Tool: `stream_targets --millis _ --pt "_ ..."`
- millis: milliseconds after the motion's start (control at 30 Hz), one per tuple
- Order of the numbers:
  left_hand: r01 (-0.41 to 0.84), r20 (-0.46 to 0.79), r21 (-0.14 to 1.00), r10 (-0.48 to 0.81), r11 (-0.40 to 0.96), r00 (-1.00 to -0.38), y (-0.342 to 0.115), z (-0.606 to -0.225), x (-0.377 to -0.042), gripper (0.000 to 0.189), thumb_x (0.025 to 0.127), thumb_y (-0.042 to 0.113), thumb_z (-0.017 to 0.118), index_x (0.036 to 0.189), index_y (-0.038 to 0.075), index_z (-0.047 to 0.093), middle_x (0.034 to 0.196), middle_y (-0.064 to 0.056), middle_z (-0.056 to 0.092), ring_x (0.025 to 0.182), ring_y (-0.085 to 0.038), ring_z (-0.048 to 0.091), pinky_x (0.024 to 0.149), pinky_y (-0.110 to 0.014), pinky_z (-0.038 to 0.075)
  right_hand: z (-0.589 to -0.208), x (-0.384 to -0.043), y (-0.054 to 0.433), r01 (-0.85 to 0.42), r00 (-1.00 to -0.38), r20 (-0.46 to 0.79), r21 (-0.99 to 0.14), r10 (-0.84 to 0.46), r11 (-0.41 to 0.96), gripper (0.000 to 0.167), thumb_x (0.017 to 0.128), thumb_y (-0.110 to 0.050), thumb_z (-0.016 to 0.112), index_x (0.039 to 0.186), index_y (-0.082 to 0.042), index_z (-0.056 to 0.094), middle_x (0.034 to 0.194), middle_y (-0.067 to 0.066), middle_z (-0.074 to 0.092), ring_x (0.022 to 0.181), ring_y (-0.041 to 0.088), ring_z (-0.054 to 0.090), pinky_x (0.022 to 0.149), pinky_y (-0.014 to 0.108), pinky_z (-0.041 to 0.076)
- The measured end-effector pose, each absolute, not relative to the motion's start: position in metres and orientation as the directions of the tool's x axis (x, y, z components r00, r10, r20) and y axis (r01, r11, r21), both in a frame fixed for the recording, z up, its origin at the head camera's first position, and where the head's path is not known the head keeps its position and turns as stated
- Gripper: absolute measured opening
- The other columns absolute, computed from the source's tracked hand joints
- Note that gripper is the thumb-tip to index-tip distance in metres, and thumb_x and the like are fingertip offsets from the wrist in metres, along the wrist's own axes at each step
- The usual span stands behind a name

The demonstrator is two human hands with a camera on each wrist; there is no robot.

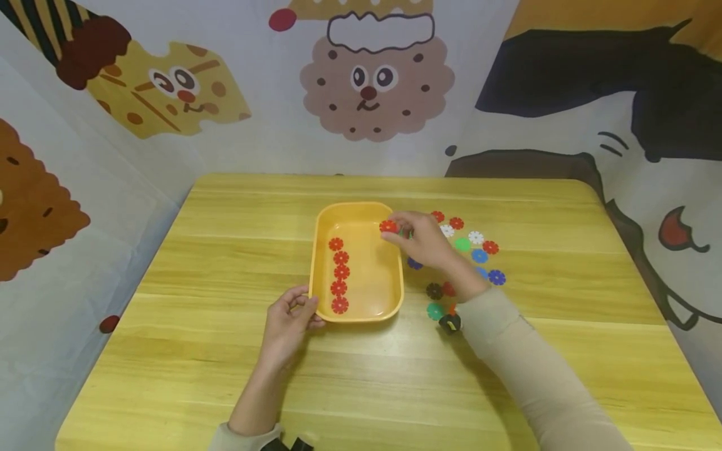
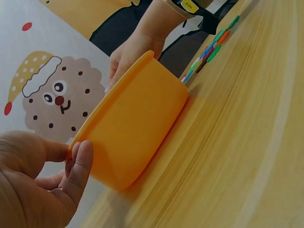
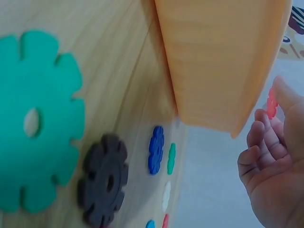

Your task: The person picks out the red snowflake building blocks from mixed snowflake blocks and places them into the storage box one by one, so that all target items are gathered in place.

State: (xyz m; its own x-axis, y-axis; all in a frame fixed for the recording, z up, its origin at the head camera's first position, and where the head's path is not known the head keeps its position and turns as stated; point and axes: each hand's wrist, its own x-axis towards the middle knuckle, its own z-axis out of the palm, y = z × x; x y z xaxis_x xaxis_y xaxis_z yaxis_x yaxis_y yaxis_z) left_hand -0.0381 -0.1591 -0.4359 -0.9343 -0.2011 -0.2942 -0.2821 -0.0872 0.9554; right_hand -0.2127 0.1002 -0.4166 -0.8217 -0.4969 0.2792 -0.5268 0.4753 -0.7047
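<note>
A yellow tray stands on the table, with a column of several red snowflake discs along its left side. My left hand pinches the tray's rim at its near left corner, thumb on top and fingers beneath, as the left wrist view also shows. Over the far right corner of the tray, my right hand pinches another red snowflake disc between thumb and fingertips. The right wrist view shows that disc edge-on, above the tray's rim.
Right of the tray lie loose discs: white, light green, dark blue, black, teal and several red ones. My right forearm passes above some of them. A cartoon-printed cloth hangs behind the wooden table.
</note>
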Motion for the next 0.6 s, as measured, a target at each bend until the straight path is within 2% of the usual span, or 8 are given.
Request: stream_targets --millis 167,400,600 --pt "-0.285 -0.298 0.954 -0.203 -0.095 -0.933 -0.159 -0.437 -0.038 0.032 0.1 0.0 0.06 0.132 -0.006 0.054 0.102 -0.016 0.055 0.072 -0.017 0.065 0.072 -0.03 0.067 -0.418 -0.212 0.093 -0.538 -0.815 0.285 -0.695 -0.505 0.477 0.04 0.092 -0.022 0.077 0.121 0.004 0.067 0.091 0.009 0.068 0.074 0.018 0.063 0.065 0.027 0.059" --pt "-0.278 -0.288 0.957 -0.2 -0.077 -0.936 -0.159 -0.437 -0.038 0.033 0.1 0.0 0.06 0.132 -0.007 0.054 0.102 -0.016 0.055 0.072 -0.017 0.066 0.072 -0.031 0.067 -0.419 -0.212 0.087 -0.561 -0.803 0.305 -0.677 -0.511 0.477 0.043 0.092 -0.023 0.078 0.122 0.006 0.066 0.092 0.011 0.069 0.072 0.018 0.06 0.06 0.027 0.057" --pt "-0.273 -0.284 0.959 -0.2 -0.079 -0.938 -0.159 -0.438 -0.038 0.034 0.1 -0.001 0.06 0.133 -0.007 0.053 0.102 -0.016 0.055 0.071 -0.016 0.066 0.071 -0.031 0.067 -0.419 -0.214 0.08 -0.56 -0.799 0.289 -0.675 -0.527 0.48 0.043 0.093 -0.024 0.076 0.123 0.005 0.066 0.094 0.011 0.069 0.074 0.018 0.061 0.062 0.027 0.057"
